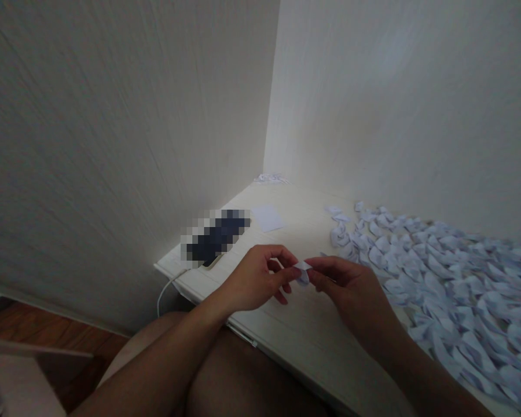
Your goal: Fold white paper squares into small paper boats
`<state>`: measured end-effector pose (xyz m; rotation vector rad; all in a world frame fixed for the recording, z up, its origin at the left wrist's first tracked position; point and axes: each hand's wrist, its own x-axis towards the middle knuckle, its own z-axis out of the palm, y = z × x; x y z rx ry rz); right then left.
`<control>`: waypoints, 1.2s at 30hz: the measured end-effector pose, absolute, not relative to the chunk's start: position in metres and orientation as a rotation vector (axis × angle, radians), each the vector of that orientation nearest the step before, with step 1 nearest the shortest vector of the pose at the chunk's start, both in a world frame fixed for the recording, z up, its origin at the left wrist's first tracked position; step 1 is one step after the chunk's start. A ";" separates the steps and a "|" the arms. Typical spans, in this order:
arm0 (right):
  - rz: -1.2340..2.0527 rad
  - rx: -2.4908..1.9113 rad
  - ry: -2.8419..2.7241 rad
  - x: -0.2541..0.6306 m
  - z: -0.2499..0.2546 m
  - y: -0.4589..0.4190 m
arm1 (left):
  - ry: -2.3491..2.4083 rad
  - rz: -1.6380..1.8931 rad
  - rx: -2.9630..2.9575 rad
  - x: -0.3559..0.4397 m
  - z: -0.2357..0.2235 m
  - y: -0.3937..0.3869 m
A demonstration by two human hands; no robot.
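Note:
Between both hands, just above the table's middle, is a small folded piece of white paper. My left hand pinches its left side with thumb and forefinger, the other fingers loosely curled below. On its right side the thumb and forefinger of my right hand are closed. The paper's lower part hangs in a rounded fold under the fingertips. Many small folded white paper pieces lie in a broad heap to the right of my right hand. A flat sheet of white paper rests farther back on the table.
A dark, pixelated phone-like device lies at the table's left edge, a white cable running down from there. More white paper bits sit in the far corner. Walls border the table's back and left. My legs are under the front edge.

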<state>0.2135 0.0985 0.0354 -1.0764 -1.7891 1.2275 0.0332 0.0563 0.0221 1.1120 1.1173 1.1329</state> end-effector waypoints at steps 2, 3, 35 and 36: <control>1.182 -1.060 -1.797 0.213 0.035 0.098 | 1.114 1.172 1.105 0.035 0.021 0.057; 1.156 -1.058 -1.800 0.213 0.035 0.097 | 1.112 1.185 1.097 0.035 0.020 0.058; 0.214 -0.981 -1.978 0.206 0.029 0.080 | 1.453 1.423 1.282 0.058 0.017 0.054; 0.183 -0.965 -1.988 0.206 0.029 0.079 | 1.492 1.441 1.306 0.059 0.017 0.054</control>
